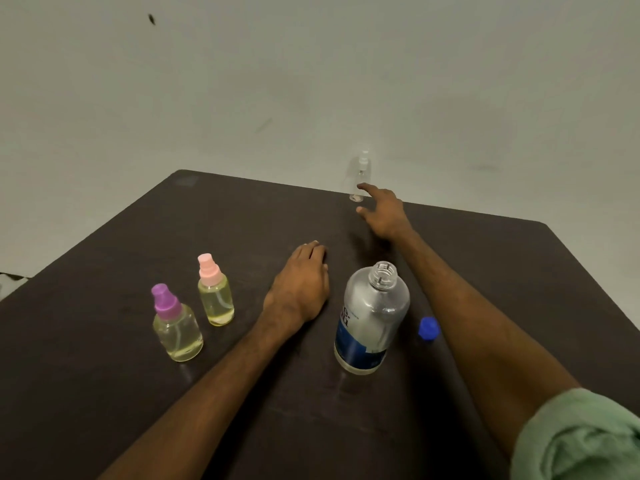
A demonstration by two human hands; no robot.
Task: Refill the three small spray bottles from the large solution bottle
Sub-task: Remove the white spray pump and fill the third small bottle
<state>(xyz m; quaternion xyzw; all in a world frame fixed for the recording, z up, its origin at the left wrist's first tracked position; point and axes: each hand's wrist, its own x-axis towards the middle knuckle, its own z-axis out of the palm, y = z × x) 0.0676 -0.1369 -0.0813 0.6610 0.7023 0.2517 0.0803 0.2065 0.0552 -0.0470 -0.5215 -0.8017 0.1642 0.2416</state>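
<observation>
Green sleeve [581,441] nearest, lower right. Upright on desk [104,393], large solution bottle [372,317], long axis vertical, open neck up; blue cap [428,328] just right of it. Left grip [299,282] flat, relaxed, holding nothing. Further left, purple-topped spray bottle [176,327] and pink-topped spray bottle [215,296], both upright with yellowish liquid. Right grip [382,213] spread wide beside clear spray bottle [361,171] at far edge.

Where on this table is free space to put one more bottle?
Free: the table at far left, behind the pink-capped bottle; the right side beyond the blue cap. Crowded: the gap between the left hand and the large bottle, and by the clear bottle near the right hand.
</observation>
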